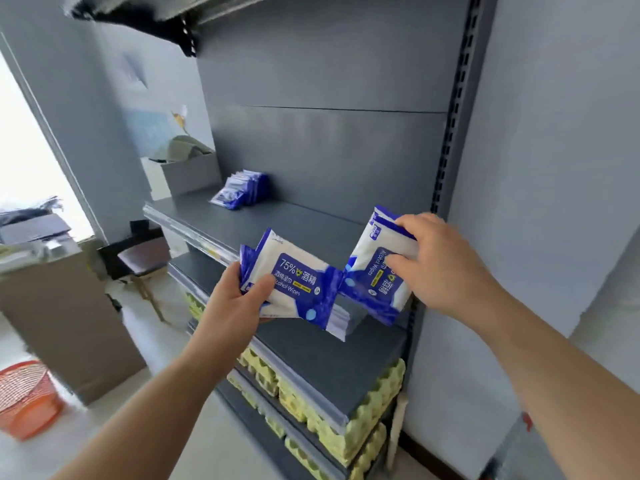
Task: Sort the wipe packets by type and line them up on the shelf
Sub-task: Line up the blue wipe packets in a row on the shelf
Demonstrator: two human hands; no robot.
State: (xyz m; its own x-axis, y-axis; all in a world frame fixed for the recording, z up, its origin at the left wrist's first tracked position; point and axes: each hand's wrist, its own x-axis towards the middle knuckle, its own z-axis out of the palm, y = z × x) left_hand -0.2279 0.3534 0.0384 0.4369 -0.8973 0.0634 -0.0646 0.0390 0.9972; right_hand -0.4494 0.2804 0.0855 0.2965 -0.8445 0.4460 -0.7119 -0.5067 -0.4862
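Observation:
My left hand [239, 299] grips a stack of several blue-and-white alcohol wipe packets [298, 285], held flat in front of the grey shelf [221, 220]. My right hand [440, 261] pinches a pair of the same packets [377, 271] by their top end, standing them upright at the shelf's right end. A row of smaller blue packets [242, 188] stands at the back left of this shelf.
A grey box [183, 174] with cloth in it sits at the shelf's left end. Below are another grey shelf [311, 355] and yellow egg trays [363, 420]. An orange basket [24, 396], a cardboard box [62, 313] and a stool [145, 258] stand on the floor to the left.

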